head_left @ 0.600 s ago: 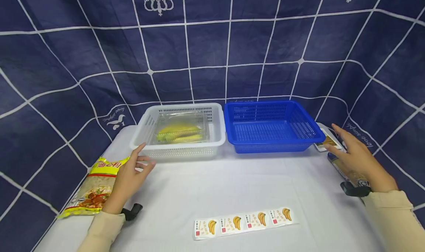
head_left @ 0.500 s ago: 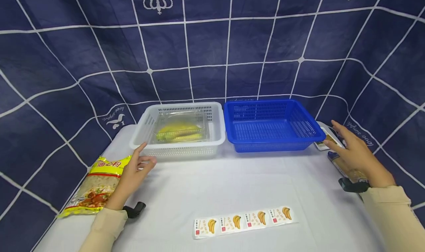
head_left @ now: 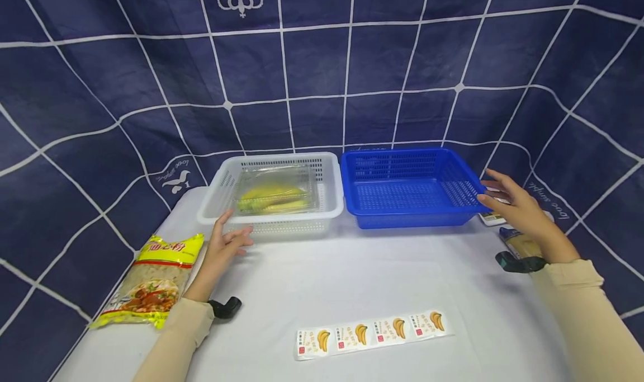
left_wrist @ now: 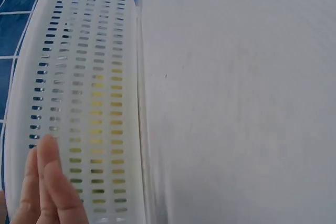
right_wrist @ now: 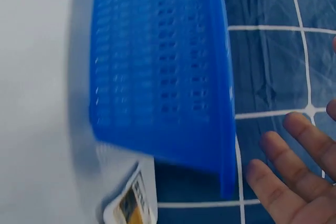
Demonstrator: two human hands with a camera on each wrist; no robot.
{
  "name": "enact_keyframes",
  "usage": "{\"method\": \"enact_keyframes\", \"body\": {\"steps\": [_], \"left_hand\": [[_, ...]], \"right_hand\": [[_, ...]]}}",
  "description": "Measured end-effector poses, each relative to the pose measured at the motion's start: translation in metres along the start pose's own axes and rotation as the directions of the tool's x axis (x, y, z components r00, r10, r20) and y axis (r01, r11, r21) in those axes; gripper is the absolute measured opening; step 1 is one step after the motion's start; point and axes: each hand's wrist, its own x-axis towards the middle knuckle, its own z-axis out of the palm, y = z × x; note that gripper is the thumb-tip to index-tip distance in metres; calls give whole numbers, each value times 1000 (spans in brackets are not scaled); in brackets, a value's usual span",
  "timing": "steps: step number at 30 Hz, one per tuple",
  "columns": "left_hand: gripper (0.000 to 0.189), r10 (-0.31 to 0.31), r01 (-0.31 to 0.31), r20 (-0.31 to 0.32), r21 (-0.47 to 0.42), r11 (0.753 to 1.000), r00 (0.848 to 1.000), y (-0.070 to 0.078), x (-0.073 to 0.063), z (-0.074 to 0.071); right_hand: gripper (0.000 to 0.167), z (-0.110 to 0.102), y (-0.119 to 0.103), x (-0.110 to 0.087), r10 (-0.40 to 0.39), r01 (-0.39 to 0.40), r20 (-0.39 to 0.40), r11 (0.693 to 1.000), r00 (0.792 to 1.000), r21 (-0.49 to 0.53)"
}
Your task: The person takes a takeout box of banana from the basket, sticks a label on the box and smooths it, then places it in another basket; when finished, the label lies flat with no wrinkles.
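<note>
Forearms in beige sleeves (head_left: 181, 331) reach forward over the table, a black band at each wrist. With the table's middle as the dial's centre, the left hand (head_left: 223, 250) hangs between nine and ten, its fingers loosely extended and gripping nothing, the tips near the front of the white basket (head_left: 282, 220). Contact with that basket cannot be told. Toward two, the right hand (head_left: 520, 208) has its fingers spread and nothing in its grasp, just beside the right end of the blue basket (head_left: 412, 218); contact there is unclear too.

Both baskets are perforated plastic with sloping walls and rolled rims, white at eleven, blue at one. In the white one sits a clear, ridged container (head_left: 276, 172) with hazy yellow-green produce inside. A glossy yellow-edged bag (head_left: 151, 287) lies at nine, printed with a dish of food. Near three lie a blue-and-tan packet (head_left: 523, 243) and a white printed pack (head_left: 493, 218), both partly hidden. Toward half past five is a flat strip of banana-printed labels (head_left: 374, 335).

Smooth white cloth (head_left: 342, 281) covers the table. Navy fabric (head_left: 317, 63) with white grid lines hangs behind and at both sides.
</note>
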Motion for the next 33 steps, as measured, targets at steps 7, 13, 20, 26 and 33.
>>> {"method": "enact_keyframes", "body": {"steps": [7,13,20,26,33], "left_hand": [[79,-13,4,-133,-63,998,991,-6,18,12],[66,19,-41,-228,-92,995,974,-8,26,19],[50,17,-38,-277,-69,997,961,-9,27,20],[46,22,-47,-303,-75,996,953,-12,31,18],[43,26,-51,-290,-78,996,957,-12,34,18]], "right_hand": [[67,9,-11,15,-2,-2,24,988,1000,154],[67,17,-21,29,12,-32,96,978,995,207],[64,28,-30,45,-2,-50,171,954,985,297],[64,38,-38,62,25,-110,241,932,970,346],[61,49,-47,79,22,-143,300,910,954,390]]}}
